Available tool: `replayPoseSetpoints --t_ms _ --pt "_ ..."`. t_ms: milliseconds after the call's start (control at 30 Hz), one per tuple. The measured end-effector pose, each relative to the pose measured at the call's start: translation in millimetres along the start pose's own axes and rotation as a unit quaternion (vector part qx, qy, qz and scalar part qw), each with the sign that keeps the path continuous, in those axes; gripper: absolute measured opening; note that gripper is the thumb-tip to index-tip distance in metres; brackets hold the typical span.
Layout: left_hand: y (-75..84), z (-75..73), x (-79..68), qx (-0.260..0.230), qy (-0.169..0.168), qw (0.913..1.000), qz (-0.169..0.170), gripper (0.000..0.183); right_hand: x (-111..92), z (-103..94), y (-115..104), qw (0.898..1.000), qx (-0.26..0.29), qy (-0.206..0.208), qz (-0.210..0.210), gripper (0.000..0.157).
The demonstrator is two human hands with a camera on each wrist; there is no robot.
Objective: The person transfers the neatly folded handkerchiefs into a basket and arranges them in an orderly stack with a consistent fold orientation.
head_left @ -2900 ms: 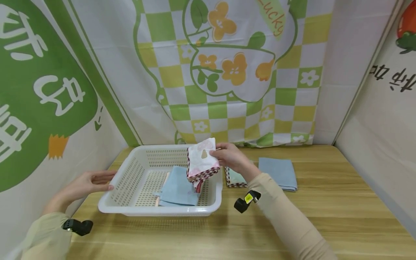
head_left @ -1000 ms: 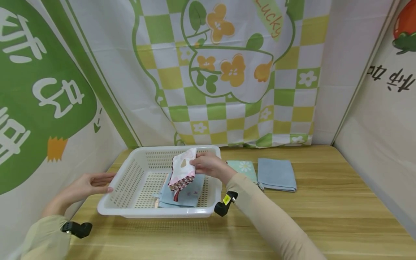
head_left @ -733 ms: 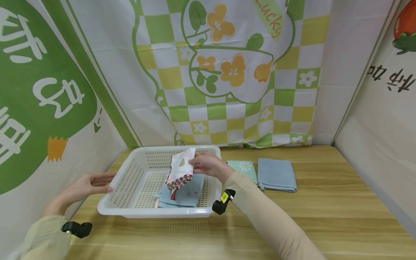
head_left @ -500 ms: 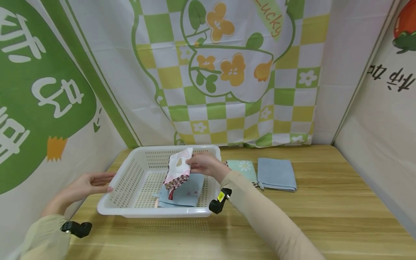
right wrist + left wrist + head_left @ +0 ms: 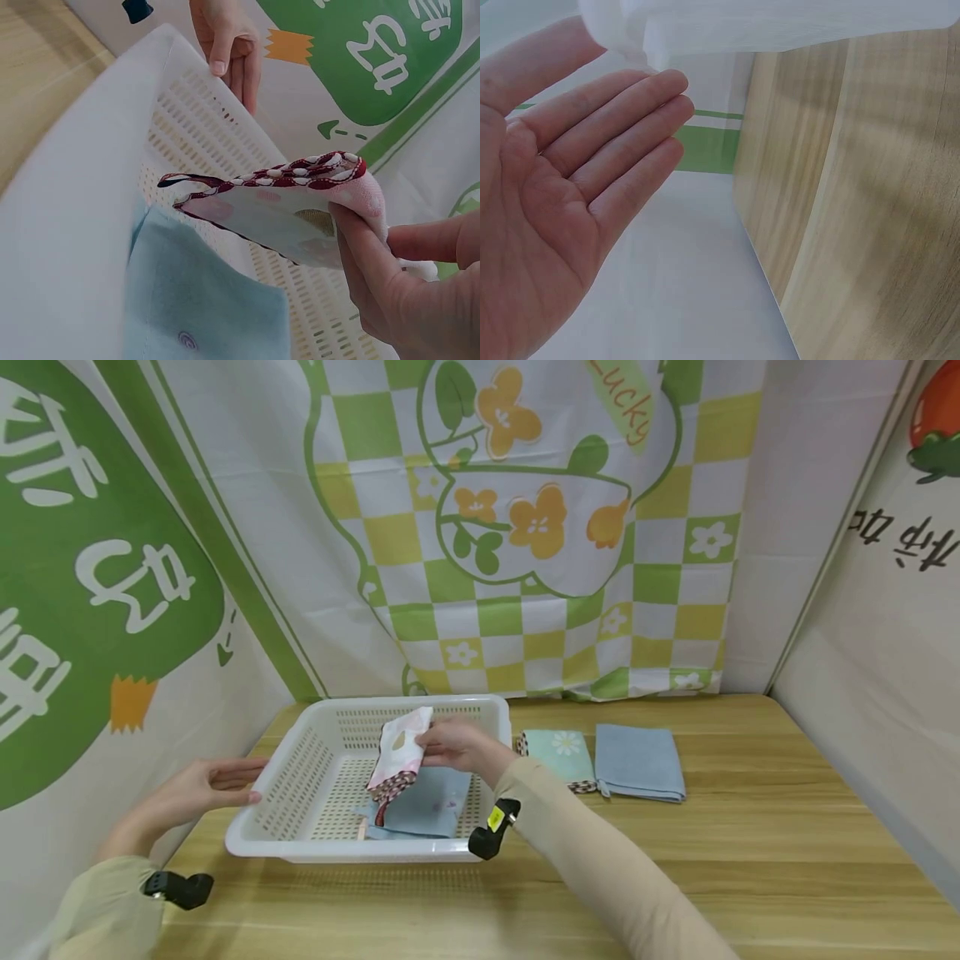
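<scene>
A white plastic basket (image 5: 375, 847) with perforated sides stands on the wooden table. My right hand (image 5: 456, 745) pinches a folded white-and-pink towel (image 5: 403, 745) by its right edge, thumb above and fingers below, over the basket. Red-and-white trim and a dark red hanging loop show on the towel (image 5: 274, 217) in the right wrist view. Beneath it in the basket lies a light blue towel (image 5: 431, 806) with small embroidered marks. At the basket's left side is my left hand (image 5: 191, 797), thumb at the rim; the left wrist view shows its fingers (image 5: 622, 135) straight.
To the right of the basket lie a folded mint green towel (image 5: 564, 753) with a daisy and checked trim, and a folded blue-grey towel (image 5: 639, 762) beside it. Printed curtains (image 5: 555, 643) close off the back and both sides of the wooden table (image 5: 600, 852).
My right hand has carried the white-and-pink towel leftward and slightly lower, from the basket's right side toward its middle. More of the mint green towel now shows. The left hand stays at the rim.
</scene>
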State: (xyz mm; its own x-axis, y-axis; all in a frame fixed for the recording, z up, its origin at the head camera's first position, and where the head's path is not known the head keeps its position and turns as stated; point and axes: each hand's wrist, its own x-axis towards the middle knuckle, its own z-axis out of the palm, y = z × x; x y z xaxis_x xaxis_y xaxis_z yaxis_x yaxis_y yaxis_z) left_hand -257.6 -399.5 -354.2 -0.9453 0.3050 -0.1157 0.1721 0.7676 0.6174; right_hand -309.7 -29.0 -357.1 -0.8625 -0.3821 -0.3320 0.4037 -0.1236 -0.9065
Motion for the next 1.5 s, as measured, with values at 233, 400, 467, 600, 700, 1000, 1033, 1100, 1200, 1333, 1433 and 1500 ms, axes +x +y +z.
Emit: replayPoseSetpoints --t_ms 233,400,467,600,700,1000,1033,1100,1200,1333,1433,1500 --pt "1.7 0.1 -0.5 0.007 0.0 1.0 0.0 0.065 -1 3.1 2 1.0 0.004 -0.005 0.01 0.048" --pt "1.5 0.2 -0.7 0.009 0.0 1.0 0.002 0.065 -2 1.2 4 1.0 -0.01 -0.006 0.019 0.048" --pt "1.2 0.1 -0.7 0.01 0.0 0.9999 0.003 0.064 -2 -0.3 4 0.999 -0.026 -0.011 0.016 0.045" --pt "0.5 0.1 -0.6 0.007 0.0 1.0 0.004 0.065 -4 -3.9 4 0.998 -0.065 -0.017 0.014 0.039" --pt "0.3 0.5 -0.7 0.006 0.0 1.0 0.004 0.065 -6 -6.2 4 0.996 -0.087 -0.014 0.019 0.037" --pt "-1.4 1.3 -0.6 -0.002 0.0 1.0 0.0 0.066 -10 -9.6 1 0.993 -0.111 -0.006 0.027 0.029" --pt "-1.6 1.3 -0.6 0.0 0.0 1.0 0.0 0.066 -11 -9.7 1 0.993 -0.112 -0.007 0.028 0.029" --pt "-1.9 1.2 -0.3 0.002 0.001 1.0 0.0 0.066 -13 -9.8 0 0.993 -0.115 -0.007 0.028 0.03" --pt "-2.2 1.0 0.0 -0.001 0.0 1.0 0.0 0.066 -15 -10.5 -1 0.991 -0.127 -0.001 0.029 0.027" --pt "-1.6 0.8 0.4 -0.01 -0.003 0.9999 -0.004 0.067 -16 -12.4 -1 0.99 -0.139 0.003 0.025 0.024" --pt "-0.8 0.9 0.3 -0.01 -0.003 0.9999 -0.005 0.067 -17 -14.5 -1 0.99 -0.14 -0.002 0.022 0.024" --pt "-0.3 1.0 0.2 -0.009 -0.003 0.9999 -0.006 0.067 -18 -16.1 -1 0.99 -0.143 -0.004 0.021 0.021"
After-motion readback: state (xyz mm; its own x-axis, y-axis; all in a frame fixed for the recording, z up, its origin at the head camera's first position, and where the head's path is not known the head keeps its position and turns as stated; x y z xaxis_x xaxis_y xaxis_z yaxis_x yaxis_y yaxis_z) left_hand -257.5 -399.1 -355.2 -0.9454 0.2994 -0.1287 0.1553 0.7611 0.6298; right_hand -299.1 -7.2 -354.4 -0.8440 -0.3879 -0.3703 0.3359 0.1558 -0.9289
